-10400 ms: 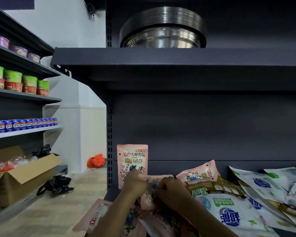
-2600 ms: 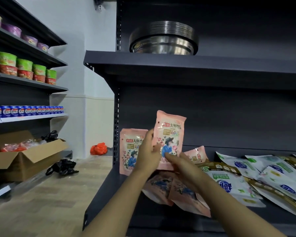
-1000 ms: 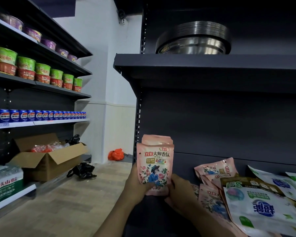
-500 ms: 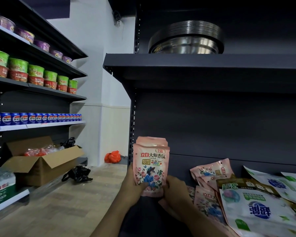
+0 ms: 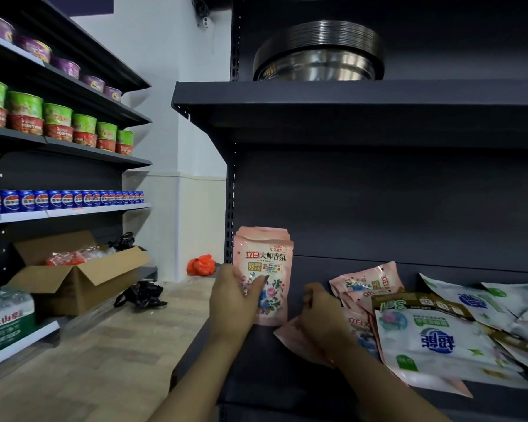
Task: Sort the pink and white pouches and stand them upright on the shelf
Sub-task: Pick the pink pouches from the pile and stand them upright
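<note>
A glossy pink floral pouch with red lettering [image 5: 264,281] stands upright at the left end of the dark metal shelf [image 5: 287,385], with a second pink pouch [image 5: 261,231] upright just behind it. The left hand [image 5: 237,295] grips its left edge, thumb across the front. The right hand [image 5: 320,312], fingers loosely curled, rests on a flat-lying pink pouch [image 5: 296,338]; I cannot tell whether it grips it. Further right, more pink pouches [image 5: 368,281] lean against a heap of white plastic pouches with blue lettering [image 5: 433,345].

To do this step well, I judge the left hand should steady the standing pouch until its base sits flat and it leans lightly on the one behind, then release gently. The next pouch should go directly in front, label forward.
</note>
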Demonstrator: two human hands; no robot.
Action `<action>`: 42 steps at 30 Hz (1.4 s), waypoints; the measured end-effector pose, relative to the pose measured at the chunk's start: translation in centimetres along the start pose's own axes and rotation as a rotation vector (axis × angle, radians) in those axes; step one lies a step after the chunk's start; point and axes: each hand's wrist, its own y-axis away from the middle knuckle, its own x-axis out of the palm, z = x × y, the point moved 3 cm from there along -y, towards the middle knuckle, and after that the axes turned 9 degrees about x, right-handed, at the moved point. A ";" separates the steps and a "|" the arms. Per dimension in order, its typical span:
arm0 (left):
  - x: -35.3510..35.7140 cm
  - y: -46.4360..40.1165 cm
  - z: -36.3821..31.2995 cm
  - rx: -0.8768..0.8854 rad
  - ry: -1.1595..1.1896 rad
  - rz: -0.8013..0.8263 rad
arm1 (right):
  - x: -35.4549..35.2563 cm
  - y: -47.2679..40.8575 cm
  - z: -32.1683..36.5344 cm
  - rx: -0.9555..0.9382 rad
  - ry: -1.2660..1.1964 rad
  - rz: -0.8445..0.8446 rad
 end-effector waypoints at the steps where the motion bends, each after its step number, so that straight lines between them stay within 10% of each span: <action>1: 0.5 0.1 -0.6 0.009 -0.068 0.075 | -0.4 0.1 -0.2 -0.020 0.028 -0.022; 10: 6.0 3.8 -2.9 -0.291 -0.310 0.670 | -3.3 2.0 -2.2 -0.103 0.250 -0.065; 19: 6.8 3.9 -4.4 -0.550 0.198 0.630 | -3.4 3.7 -5.4 -0.053 0.226 -0.042; 27: 3.4 2.8 -9.0 0.110 0.115 0.236 | -3.9 3.5 -5.6 -0.021 0.262 0.032; 33: 0.4 2.8 -8.5 -0.046 0.596 0.157 | -5.6 4.5 -2.7 -0.007 -0.745 0.327; 42: -2.0 3.0 -5.6 -0.027 0.503 0.323 | -5.5 4.8 -0.1 -0.155 -0.662 0.294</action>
